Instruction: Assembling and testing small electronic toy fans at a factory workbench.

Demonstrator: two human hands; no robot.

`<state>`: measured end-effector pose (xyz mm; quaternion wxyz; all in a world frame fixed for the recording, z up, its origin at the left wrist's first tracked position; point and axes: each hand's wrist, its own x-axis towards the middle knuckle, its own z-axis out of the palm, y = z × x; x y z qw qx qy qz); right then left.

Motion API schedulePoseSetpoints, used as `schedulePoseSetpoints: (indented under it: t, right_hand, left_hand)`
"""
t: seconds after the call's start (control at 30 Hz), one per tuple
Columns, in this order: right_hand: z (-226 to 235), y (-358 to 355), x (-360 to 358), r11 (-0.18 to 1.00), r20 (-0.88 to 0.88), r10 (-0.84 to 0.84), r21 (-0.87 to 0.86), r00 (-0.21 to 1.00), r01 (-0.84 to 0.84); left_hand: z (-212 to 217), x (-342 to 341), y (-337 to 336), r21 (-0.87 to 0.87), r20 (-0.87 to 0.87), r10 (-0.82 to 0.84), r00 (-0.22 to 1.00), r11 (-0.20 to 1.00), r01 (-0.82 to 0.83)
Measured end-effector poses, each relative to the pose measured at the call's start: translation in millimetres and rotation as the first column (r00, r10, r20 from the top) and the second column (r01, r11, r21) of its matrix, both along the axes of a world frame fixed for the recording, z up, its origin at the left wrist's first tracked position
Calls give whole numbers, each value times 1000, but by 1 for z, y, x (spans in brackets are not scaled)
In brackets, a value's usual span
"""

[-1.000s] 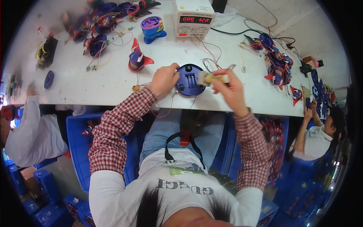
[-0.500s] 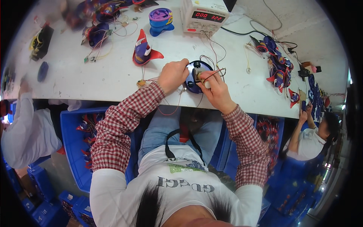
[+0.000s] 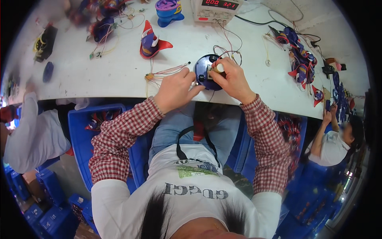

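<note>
A round dark-blue plastic base point(image 3: 203, 67) with black fittings lies on the white table in front of me. My right hand point(image 3: 235, 79) pinches a small tan cylinder with a pale end point(image 3: 219, 68) and holds it against the middle of the base. Red and black wires point(image 3: 227, 52) run from about this hand toward the power supply. At the base's left edge is my left hand point(image 3: 175, 89), its thumb and forefinger apart with nothing visible held. Beside it lie thin reddish wires point(image 3: 169, 71) that lead to a blue and red winged toy part point(image 3: 150, 44).
A power supply point(image 3: 217, 11) with a red display stands at the back, beside a purple and blue cup-shaped part point(image 3: 168, 12). Wired toy parts point(image 3: 300, 63) are heaped at right, others point(image 3: 101, 30) at far left. Blue bins point(image 3: 79, 131) flank my legs. A co-worker point(image 3: 332, 139) sits right, another person point(image 3: 36, 135) left.
My left hand has let go of the base's left edge and moved down and left, its fingers now apart. The right hand still holds the cylinder against the base. The view has shifted slightly.
</note>
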<state>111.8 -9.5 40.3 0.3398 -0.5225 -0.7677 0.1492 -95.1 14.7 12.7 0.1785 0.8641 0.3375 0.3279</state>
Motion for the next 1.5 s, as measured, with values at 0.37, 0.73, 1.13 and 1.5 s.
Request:
schedulePoseSetpoints:
  t: [0.37,0.73,1.13,1.5]
  right_hand:
    - [17,-55,-29,966,-270,-187,123,945,226]
    - [-6,-58,-67,986,-150,169,35,974,-165]
    - [-13,-59,-78,986,-304,0,-159,953,-50]
    - [-4,-14,-83,989,-305,-61,-147,950,16]
  left_hand:
    - [17,-26,-13,-499,118,-85,989,856,134]
    - [3,-45,-25,-590,386,-66,920,749,301]
    - [0,-59,-36,-449,365,15,931,879,162]
    - [-17,-103,-8,134,-77,311,947,945,-300]
